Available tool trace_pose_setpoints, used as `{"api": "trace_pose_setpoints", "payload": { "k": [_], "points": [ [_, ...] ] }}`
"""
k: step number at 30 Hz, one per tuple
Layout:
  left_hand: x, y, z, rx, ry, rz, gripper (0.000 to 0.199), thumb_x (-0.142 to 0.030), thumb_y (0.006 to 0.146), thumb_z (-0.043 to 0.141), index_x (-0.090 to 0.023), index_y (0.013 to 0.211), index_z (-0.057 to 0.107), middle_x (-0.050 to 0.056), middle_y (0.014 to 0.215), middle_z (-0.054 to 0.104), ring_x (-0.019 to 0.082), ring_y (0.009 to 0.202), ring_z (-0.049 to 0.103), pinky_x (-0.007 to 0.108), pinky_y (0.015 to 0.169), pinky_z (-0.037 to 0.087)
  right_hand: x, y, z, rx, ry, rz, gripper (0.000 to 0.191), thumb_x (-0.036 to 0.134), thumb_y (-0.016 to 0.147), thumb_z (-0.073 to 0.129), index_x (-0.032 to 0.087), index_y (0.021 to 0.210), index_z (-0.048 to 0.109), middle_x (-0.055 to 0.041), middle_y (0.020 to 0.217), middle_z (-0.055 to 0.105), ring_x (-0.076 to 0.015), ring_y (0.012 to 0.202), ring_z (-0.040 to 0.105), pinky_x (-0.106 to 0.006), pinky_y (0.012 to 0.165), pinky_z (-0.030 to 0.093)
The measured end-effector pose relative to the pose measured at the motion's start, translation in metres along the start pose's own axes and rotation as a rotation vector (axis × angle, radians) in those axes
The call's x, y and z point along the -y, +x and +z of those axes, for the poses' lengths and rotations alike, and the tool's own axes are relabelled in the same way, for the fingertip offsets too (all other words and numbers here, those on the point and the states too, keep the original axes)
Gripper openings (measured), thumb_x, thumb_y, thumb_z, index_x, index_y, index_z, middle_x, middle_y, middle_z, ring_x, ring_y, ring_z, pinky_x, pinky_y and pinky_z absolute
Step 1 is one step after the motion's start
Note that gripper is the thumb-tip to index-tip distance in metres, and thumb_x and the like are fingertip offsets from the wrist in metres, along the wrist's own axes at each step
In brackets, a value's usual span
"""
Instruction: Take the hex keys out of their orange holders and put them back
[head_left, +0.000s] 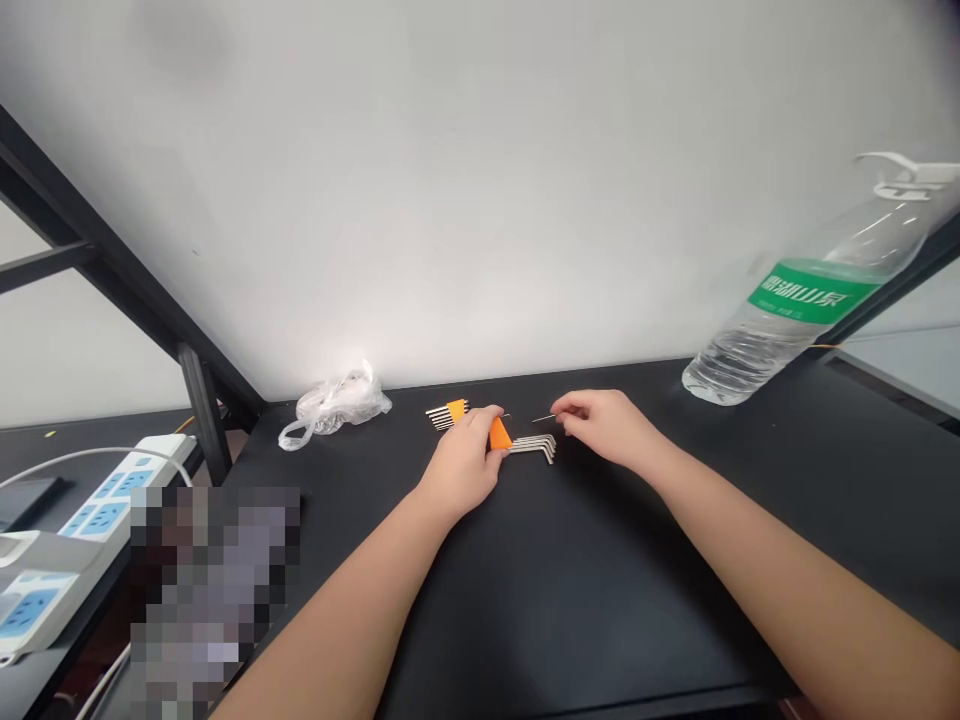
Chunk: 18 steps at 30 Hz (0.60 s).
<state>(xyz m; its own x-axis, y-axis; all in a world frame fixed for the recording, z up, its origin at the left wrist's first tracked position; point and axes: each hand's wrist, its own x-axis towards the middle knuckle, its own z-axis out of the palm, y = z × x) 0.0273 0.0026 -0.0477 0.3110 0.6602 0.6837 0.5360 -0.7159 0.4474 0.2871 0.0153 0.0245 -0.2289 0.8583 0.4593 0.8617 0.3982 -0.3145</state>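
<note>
My left hand (pixel 466 462) grips the orange holder (pixel 500 434) of a hex key set near the back of the black table. Several bent silver hex keys (pixel 536 446) stick out of the holder to the right, and their straight ends (pixel 441 415) show past an orange part on the left. The middle of the holder is hidden under my fingers. Just right of it, my right hand (pixel 600 425) pinches one thin hex key (pixel 543 419) between thumb and fingertips. That key points left toward the holder, apart from it.
A crumpled clear plastic bag (pixel 337 402) lies left by the wall. A large water bottle (pixel 795 300) with a green label stands at the back right. White power strips (pixel 112 500) sit at the left, beyond the black table's (pixel 570 620) edge, near a black metal frame (pixel 142 280).
</note>
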Motion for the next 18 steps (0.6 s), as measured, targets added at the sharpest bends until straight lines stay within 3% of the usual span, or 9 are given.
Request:
{"api": "trace_pose_setpoints", "payload": {
  "k": [5, 10, 14, 18],
  "points": [
    [-0.001, 0.000, 0.001, -0.007, -0.005, 0.010, 0.051, -0.020, 0.094, 0.062, -0.025, 0.144, 0.050, 0.007, 0.143, 0.061, 0.027, 0.132, 0.059, 0.045, 0.112, 0.050, -0.003, 0.003, 0.005, 0.097, -0.112, -0.110, 0.025, 0.018, 0.085, 0.056, 0.026, 0.089, 0.079, -0.0010, 0.103, 0.075, -0.0188, 0.087, 0.069, -0.032, 0.078, 0.053],
    [-0.002, -0.001, 0.002, -0.005, -0.010, 0.023, 0.053, -0.022, 0.094, 0.064, -0.024, 0.145, 0.049, 0.007, 0.145, 0.061, 0.026, 0.133, 0.058, 0.044, 0.114, 0.050, 0.011, -0.003, 0.008, 0.143, -0.083, -0.184, 0.027, 0.017, 0.089, 0.053, 0.027, 0.088, 0.078, -0.0011, 0.101, 0.074, -0.0180, 0.083, 0.069, -0.032, 0.076, 0.053],
    [-0.004, -0.002, 0.002, 0.009, -0.010, 0.043, 0.055, -0.024, 0.092, 0.066, -0.024, 0.145, 0.050, 0.007, 0.144, 0.061, 0.027, 0.132, 0.059, 0.045, 0.114, 0.049, 0.025, -0.008, 0.006, 0.052, -0.004, -0.223, 0.022, 0.025, 0.092, 0.058, 0.028, 0.101, 0.077, -0.0019, 0.103, 0.075, -0.0206, 0.089, 0.069, -0.034, 0.078, 0.054],
    [-0.006, -0.003, 0.002, 0.040, -0.017, 0.081, 0.055, -0.024, 0.091, 0.068, -0.024, 0.144, 0.051, 0.009, 0.139, 0.063, 0.028, 0.129, 0.060, 0.046, 0.111, 0.051, 0.041, -0.013, 0.012, 0.050, 0.208, -0.172, 0.020, 0.034, 0.093, 0.061, 0.028, 0.109, 0.072, 0.0001, 0.094, 0.075, -0.0162, 0.069, 0.065, -0.032, 0.067, 0.054]
  ]
}}
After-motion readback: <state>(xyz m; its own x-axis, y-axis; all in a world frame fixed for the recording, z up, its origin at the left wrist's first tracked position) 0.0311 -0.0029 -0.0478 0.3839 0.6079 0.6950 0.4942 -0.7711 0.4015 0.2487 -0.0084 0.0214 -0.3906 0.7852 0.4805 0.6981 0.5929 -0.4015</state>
